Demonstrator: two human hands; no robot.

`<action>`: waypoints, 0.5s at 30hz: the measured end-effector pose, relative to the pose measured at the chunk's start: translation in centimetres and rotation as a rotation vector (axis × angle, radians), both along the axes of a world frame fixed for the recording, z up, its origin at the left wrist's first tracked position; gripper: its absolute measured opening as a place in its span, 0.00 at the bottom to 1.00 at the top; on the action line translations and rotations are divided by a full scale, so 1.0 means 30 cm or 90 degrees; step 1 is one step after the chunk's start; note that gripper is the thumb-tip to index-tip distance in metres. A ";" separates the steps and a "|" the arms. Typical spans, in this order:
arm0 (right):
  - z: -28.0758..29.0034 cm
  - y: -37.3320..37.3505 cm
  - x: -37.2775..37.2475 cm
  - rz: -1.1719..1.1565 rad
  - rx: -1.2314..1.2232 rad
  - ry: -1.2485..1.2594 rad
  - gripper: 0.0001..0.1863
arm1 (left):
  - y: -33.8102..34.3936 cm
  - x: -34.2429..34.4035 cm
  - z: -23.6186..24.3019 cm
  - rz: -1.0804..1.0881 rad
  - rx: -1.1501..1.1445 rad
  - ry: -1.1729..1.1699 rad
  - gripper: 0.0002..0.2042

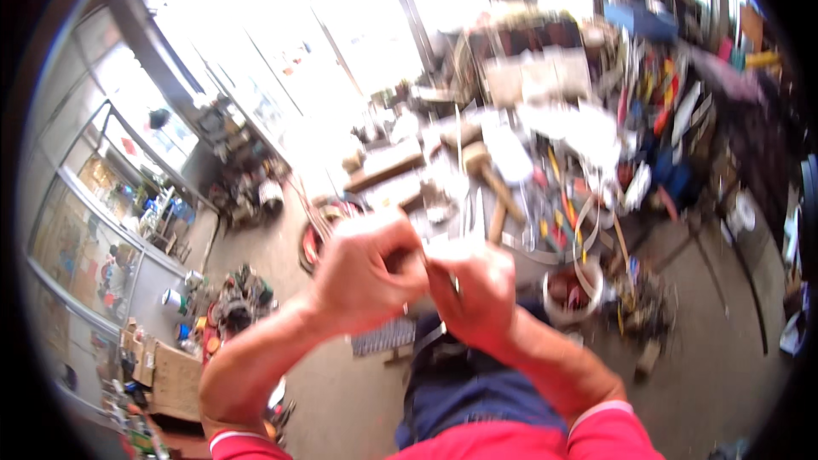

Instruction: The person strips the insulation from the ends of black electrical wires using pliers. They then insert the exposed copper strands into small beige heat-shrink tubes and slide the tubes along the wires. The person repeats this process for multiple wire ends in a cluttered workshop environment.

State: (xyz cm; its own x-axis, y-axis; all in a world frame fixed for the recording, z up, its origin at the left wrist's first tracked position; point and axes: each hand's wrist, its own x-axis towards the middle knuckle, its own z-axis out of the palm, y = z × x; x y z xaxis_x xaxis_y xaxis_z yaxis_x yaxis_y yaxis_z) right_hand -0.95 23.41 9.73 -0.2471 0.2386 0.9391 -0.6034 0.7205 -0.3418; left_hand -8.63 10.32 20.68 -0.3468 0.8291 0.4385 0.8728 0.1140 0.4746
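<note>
My left hand and my right hand are raised together in front of my body, over the near edge of a cluttered workbench. Both are closed, and their fingertips meet between them. Something thin may sit between the fingers, but blur and the hands themselves hide its kind. Beyond the right hand a mallet with a wooden handle lies on the bench. Several hand tools with coloured handles are spread to its right.
A white bucket stands on the floor beside my right forearm. Scrap and parts are piled at the left, near a cardboard box. A pale box is at the back of the bench. Glazed partitions line the left side.
</note>
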 end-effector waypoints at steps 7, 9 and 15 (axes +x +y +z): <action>-0.091 -0.014 0.053 0.008 -0.004 -0.141 0.08 | -0.031 -0.001 -0.068 0.026 0.032 -0.040 0.03; -0.091 -0.005 0.068 0.046 -0.013 -0.156 0.09 | -0.037 -0.007 -0.053 0.013 0.034 -0.053 0.03; 0.000 -0.069 0.076 0.168 -0.149 -0.220 0.08 | -0.068 -0.006 -0.044 -0.073 0.022 -0.019 0.04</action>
State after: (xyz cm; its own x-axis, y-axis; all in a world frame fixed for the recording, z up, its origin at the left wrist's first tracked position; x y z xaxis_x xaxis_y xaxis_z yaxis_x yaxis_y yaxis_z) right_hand 1.33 21.35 9.72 -0.6150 0.3208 0.7203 -0.5781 0.4378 -0.6886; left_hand -8.79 8.28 19.35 -0.2637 0.8488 0.4583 0.8650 -0.0023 0.5018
